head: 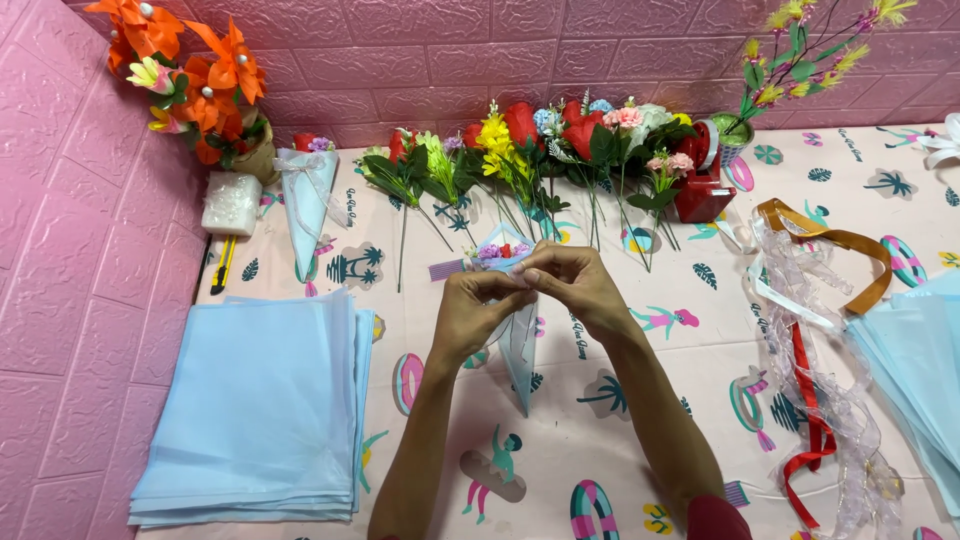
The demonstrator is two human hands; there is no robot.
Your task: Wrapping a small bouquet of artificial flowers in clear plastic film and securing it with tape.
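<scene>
Both hands, the left hand [478, 312] and right hand [572, 285], pinch shut on the cone [520, 345] at table [640, 440] centre. Its long axis runs twelve to six, tip at six, flowers [497, 251] at twelve. The paper stack [255, 410] lies at nine; what the fingertips grip may be a ribbon.

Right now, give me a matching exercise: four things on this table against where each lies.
Things:
1. stack of blue sheets
2. ribbons
3. small cone bouquet
4. finished cone

Places:
a. right side of the table
b. held between left hand and right hand
c. far left, near the orange flowers
d. near left

Pairs: 1-d, 2-a, 3-b, 4-c
</scene>
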